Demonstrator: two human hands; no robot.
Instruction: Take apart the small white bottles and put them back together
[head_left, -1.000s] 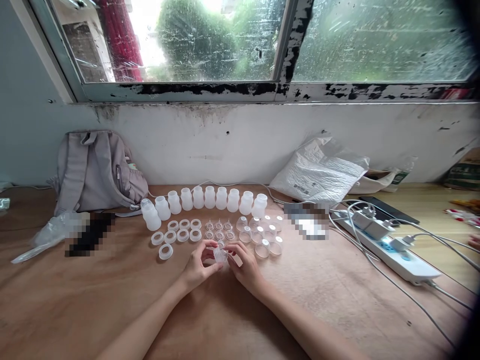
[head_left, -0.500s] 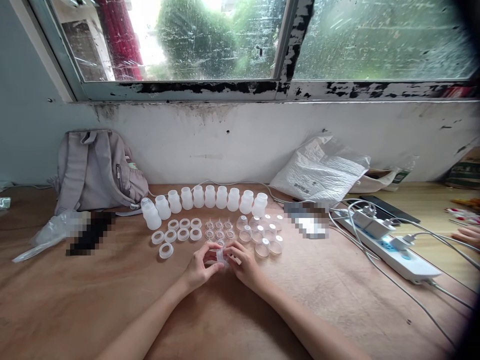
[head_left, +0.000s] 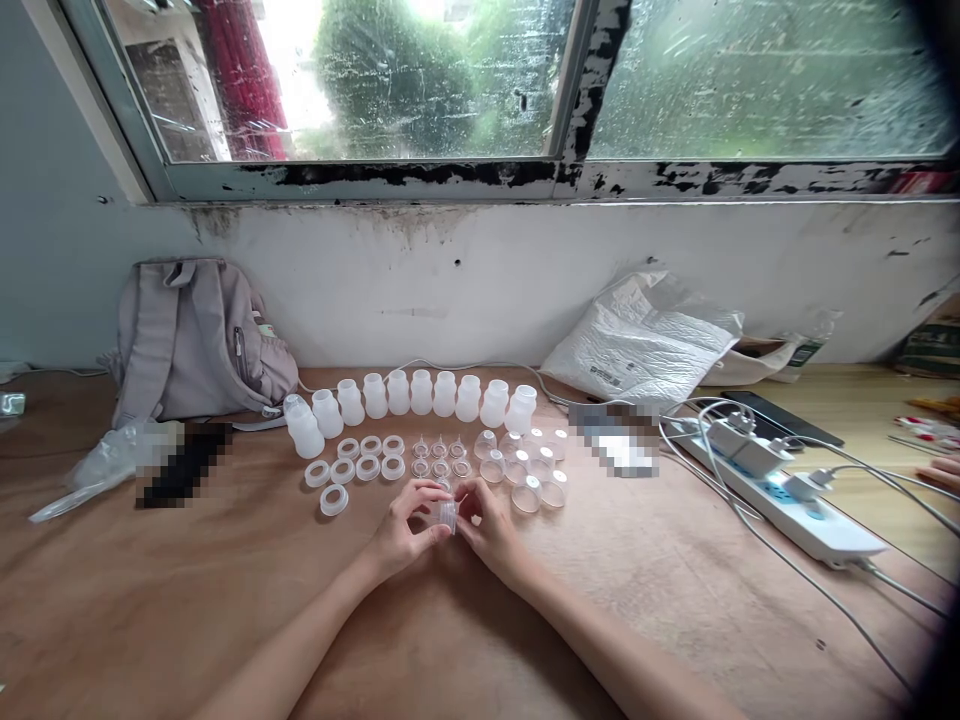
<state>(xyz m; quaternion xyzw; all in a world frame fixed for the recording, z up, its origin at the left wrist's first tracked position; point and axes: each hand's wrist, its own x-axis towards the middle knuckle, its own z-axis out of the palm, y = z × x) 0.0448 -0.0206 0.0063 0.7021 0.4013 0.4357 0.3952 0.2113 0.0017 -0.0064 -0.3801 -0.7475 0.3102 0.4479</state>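
Note:
My left hand [head_left: 401, 530] and my right hand [head_left: 491, 528] meet over the brown table [head_left: 225, 600] and together pinch a small clear plastic part [head_left: 445, 514]. Just beyond my fingers lie rows of white screw rings [head_left: 360, 460], small clear teats [head_left: 439, 458] and clear domed caps [head_left: 525, 470]. Behind them stands a curved row of several small white bottles [head_left: 420, 395]. One ring [head_left: 333, 500] lies apart at the left.
A grey backpack [head_left: 195, 340] leans on the wall at the back left, with a clear bag [head_left: 97, 465] in front of it. A white plastic bag [head_left: 645, 340] and a power strip [head_left: 787, 500] with cables sit on the right. Another person's fingers [head_left: 943, 470] show at the right edge.
My hands have drawn closer together around the clear part and turned it slightly. The other person's hand at the right edge has shifted.

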